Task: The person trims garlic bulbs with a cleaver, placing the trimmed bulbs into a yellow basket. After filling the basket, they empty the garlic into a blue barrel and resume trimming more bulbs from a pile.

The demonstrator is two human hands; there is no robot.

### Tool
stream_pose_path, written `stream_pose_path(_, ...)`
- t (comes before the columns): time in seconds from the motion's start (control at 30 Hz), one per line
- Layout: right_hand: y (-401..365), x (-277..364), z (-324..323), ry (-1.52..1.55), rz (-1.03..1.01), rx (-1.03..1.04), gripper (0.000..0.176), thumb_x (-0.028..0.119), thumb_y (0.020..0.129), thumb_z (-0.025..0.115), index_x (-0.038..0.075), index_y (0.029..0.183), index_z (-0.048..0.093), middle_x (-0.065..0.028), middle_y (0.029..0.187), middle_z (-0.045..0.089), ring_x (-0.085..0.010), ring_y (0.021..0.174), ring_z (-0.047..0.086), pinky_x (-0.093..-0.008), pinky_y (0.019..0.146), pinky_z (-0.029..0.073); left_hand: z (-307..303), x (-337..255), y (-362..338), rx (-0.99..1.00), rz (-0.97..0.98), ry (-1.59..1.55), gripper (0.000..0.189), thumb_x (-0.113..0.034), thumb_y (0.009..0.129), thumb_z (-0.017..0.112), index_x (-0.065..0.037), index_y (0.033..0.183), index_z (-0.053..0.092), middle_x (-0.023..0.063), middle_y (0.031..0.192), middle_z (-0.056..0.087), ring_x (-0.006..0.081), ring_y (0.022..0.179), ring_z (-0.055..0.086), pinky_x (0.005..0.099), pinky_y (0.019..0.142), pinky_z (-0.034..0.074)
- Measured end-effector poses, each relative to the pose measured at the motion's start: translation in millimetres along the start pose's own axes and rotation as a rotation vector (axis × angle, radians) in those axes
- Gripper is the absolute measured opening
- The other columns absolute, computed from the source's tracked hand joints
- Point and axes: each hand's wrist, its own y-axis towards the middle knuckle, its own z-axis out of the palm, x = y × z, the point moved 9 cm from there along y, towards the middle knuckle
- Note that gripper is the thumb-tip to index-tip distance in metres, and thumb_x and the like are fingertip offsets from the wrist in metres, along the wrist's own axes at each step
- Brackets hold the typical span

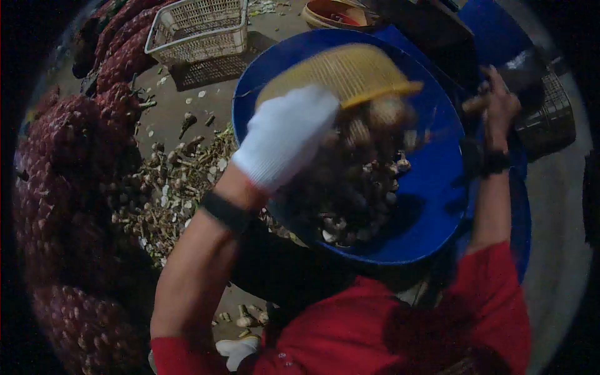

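Note:
My left hand (290, 134), in a white knitted glove, is closed on the rim of a yellow plastic basket (337, 69). The basket is tipped over a large blue tub (431, 194), its mouth facing down and to the right. Blurred garlic bulbs (387, 112) show at its mouth, above more garlic (356, 206) lying in the shaded part of the tub. My right hand (500, 103), bare, is beyond the tub's right rim. Its index finger is stretched out and its thumb stands apart; I see nothing held in it.
Red mesh sacks (69, 187) of bulbs are piled along the left. Garlic stems and scraps (169, 187) litter the floor beside the tub. A white plastic crate (200, 34) sits at the back left, a round basket (337, 14) behind the tub, and a dark crate (550, 119) at right.

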Motion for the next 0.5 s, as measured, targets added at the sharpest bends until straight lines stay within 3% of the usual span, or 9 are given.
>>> stream_pose_path(0.03, -1.2, -14.0, -18.4, 0.015, 0.028, -0.011, 0.020, 0.020, 0.081, 0.061, 0.000, 0.081, 0.065, 0.0000, 0.064, 0.056, -0.0090, 0.052, 0.050, -0.0234, 0.045, 0.038, 33.9, 2.8, -0.7, 0.105, 0.042, -0.002, 0.009, -0.011, 0.072, 0.053, -0.008, 0.079, 0.049, 0.0099, 0.074, 0.052, 0.0299, 0.067, 0.057, 0.0392, 0.053, 0.047)
stream_pose_path(0.13, -28.6, -32.1, -36.4, -0.038, 0.120, 0.072, 0.021, 0.020, 0.080, 0.062, -0.001, 0.081, 0.064, -0.0008, 0.065, 0.056, -0.0078, 0.051, 0.049, -0.0220, 0.045, 0.037, 77.0, 9.7, -0.6, 0.129, 0.057, -0.012, 0.007, -0.009, 0.072, 0.052, -0.007, 0.078, 0.050, 0.0099, 0.072, 0.053, 0.0306, 0.065, 0.057, 0.0389, 0.052, 0.048)
stream_pose_path(0.23, -43.1, -47.8, -21.8, -0.098, 0.231, 0.196, 0.021, 0.020, 0.080, 0.062, -0.001, 0.083, 0.064, -0.0014, 0.065, 0.056, -0.0069, 0.052, 0.050, -0.0210, 0.047, 0.037, 34.9, 12.4, 9.6, -0.033, 0.025, 0.016, 0.007, -0.009, 0.072, 0.052, -0.007, 0.079, 0.051, 0.0110, 0.070, 0.052, 0.0314, 0.061, 0.056, 0.0388, 0.050, 0.047)
stream_pose_path(0.33, -41.1, -48.6, 0.3, 0.019, 0.256, 0.223, 0.025, 0.020, 0.082, 0.059, -0.003, 0.090, 0.063, -0.0031, 0.064, 0.054, -0.0081, 0.058, 0.051, -0.0224, 0.050, 0.039, -29.4, 2.9, 19.0, -0.346, 0.058, 0.057, 0.007, -0.010, 0.073, 0.055, -0.009, 0.079, 0.052, 0.0094, 0.066, 0.049, 0.0315, 0.058, 0.054, 0.0377, 0.049, 0.046)
stream_pose_path(0.43, -34.4, -24.9, 31.0, -0.031, 0.198, 0.325, 0.030, 0.025, 0.084, 0.056, -0.003, 0.095, 0.061, -0.0048, 0.074, 0.057, -0.0092, 0.063, 0.052, -0.0226, 0.052, 0.041, -46.8, -2.4, 14.7, -0.381, 0.148, 0.192, 0.008, -0.011, 0.078, 0.055, -0.006, 0.083, 0.056, 0.0078, 0.069, 0.054, 0.0260, 0.059, 0.056, 0.0338, 0.052, 0.046)
stream_pose_path(0.47, -30.6, 2.1, 47.6, -0.157, -0.155, 0.454, 0.032, 0.026, 0.086, 0.052, -0.003, 0.098, 0.060, -0.0051, 0.079, 0.057, -0.0099, 0.065, 0.052, -0.0227, 0.054, 0.042, -57.2, 11.1, 12.9, -0.369, 0.104, 0.232, 0.008, -0.011, 0.078, 0.055, -0.006, 0.083, 0.056, 0.0078, 0.069, 0.054, 0.0260, 0.059, 0.056, 0.0338, 0.052, 0.046)
stream_pose_path(0.5, -41.1, 25.2, 67.1, -0.253, -0.513, 0.569, 0.034, 0.027, 0.087, 0.049, -0.002, 0.102, 0.059, -0.0055, 0.084, 0.057, -0.0106, 0.067, 0.053, -0.0227, 0.056, 0.044, -88.8, 15.6, 0.5, -0.553, 0.158, 0.322, 0.008, -0.007, 0.071, 0.052, -0.004, 0.079, 0.051, 0.0089, 0.065, 0.050, 0.0254, 0.056, 0.052, 0.0343, 0.051, 0.044)
